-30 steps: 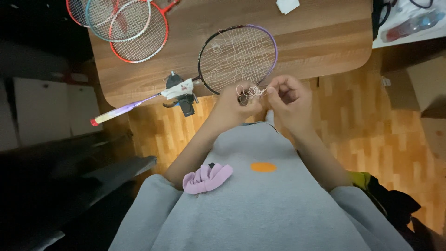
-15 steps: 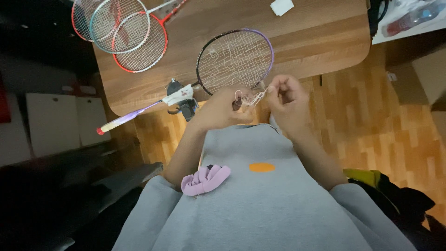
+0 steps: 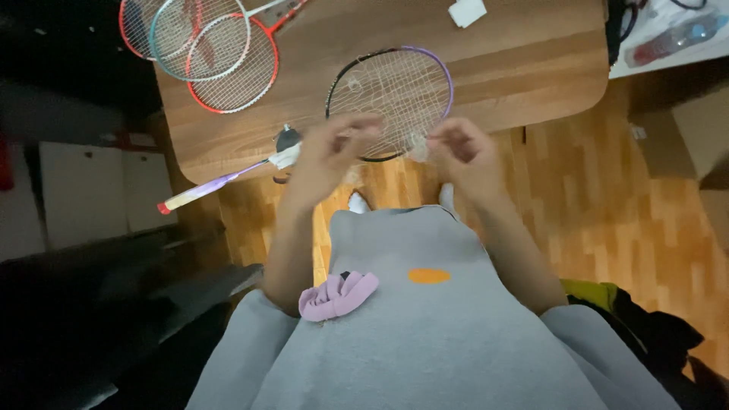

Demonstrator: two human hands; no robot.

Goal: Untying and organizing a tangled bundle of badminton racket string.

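A badminton racket with a purple and black rim (image 3: 446, 83) lies on the wooden table (image 3: 531, 68), its head hanging past the near edge. Its white and purple handle (image 3: 199, 193) points down to the left. My left hand (image 3: 328, 158) and my right hand (image 3: 465, 152) are raised apart in front of the racket head, both blurred. My right hand's fingers pinch a small pale bundle of string (image 3: 417, 144) by the lower rim. My left hand's fingers are curled, and what they hold cannot be made out.
Three more rackets, among them a red one (image 3: 231, 64) and a teal one (image 3: 199, 34), overlap at the table's far left. A white pad (image 3: 467, 11) lies at the back. A pink scrunchie (image 3: 338, 294) sits on my left forearm. Cardboard boxes (image 3: 702, 125) stand to the right on the wood floor.
My hands were together, pinching the string at the racket's lower rim. They have since pulled apart, the left going left and the right going right. The view has also shifted slightly.
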